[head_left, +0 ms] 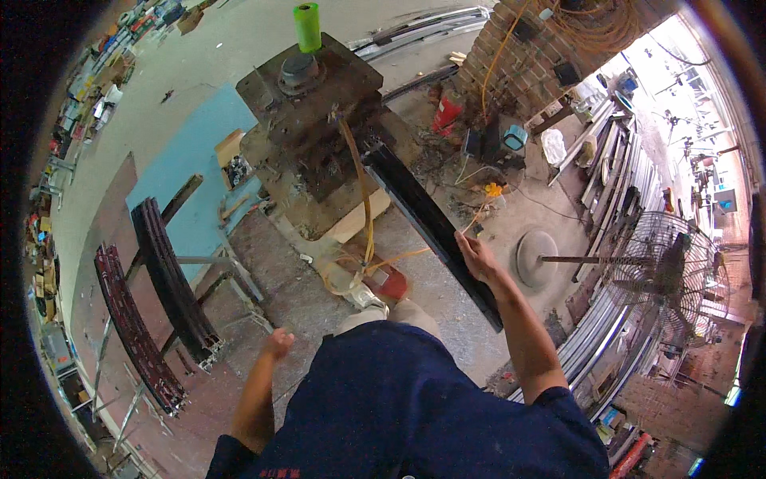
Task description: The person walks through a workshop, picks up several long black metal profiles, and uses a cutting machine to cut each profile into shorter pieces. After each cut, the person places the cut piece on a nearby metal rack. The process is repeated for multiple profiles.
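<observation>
My right hand (477, 257) is closed round a long black metal profile (435, 227), near its lower end. The profile slants from close to my right side up to the dark, grimy machine (319, 96) ahead. Its far end overlaps the machine's right side; whether it touches is hard to tell. My left hand (279, 343) hangs low on the left, fingers curled, with nothing visible in it. Left of it, a stack of black profiles (167, 271) and a stack of dark red profiles (136, 327) lie across a metal rack (239, 279).
A green roll (306, 28) stands on the machine, and an orange-brown hose (363, 176) hangs down its front. At the right is a caged floor fan (666, 267) with a round base (537, 259). Long metal bars (610, 164) lie beyond it. A red object (388, 281) is by my feet.
</observation>
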Demonstrator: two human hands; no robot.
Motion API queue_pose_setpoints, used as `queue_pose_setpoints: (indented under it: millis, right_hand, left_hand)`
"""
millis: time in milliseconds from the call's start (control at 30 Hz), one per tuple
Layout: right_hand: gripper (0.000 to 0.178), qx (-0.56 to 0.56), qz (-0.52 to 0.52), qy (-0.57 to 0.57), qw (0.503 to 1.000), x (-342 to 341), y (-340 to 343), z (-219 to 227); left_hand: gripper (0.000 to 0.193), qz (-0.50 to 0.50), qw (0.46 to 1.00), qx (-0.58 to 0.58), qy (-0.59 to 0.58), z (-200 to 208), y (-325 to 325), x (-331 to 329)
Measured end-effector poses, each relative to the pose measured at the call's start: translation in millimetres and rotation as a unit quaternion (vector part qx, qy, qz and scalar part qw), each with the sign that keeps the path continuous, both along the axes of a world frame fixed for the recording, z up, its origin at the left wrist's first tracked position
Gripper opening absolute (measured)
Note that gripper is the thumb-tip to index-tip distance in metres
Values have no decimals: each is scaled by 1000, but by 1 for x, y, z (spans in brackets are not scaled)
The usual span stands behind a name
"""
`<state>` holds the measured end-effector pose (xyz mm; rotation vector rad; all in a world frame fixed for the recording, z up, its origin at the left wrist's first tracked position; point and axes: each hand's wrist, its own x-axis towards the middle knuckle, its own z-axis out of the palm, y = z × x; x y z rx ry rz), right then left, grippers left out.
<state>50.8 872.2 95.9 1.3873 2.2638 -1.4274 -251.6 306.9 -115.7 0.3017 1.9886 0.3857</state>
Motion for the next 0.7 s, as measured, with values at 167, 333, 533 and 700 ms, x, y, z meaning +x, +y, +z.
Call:
queue_pose_setpoints:
  millis: [167,333,533,700]
  right_hand:
    - [70,-15,-7,-17,1000,-16,-4,19]
    - [70,-15,3,-30,999,-34,9,15]
    - [68,9,35,-70,997,-42,15,28]
    - [61,-3,7,-53,999,-52,2,51]
  left_hand:
    - [55,-119,984,123,46,-3,-1,-20]
    - [49,27,994,103,-5,54,53,-22]
    - [40,-206,950,178,150,9,2,-31]
    - [36,-196,964,128,123,49,2,-15]
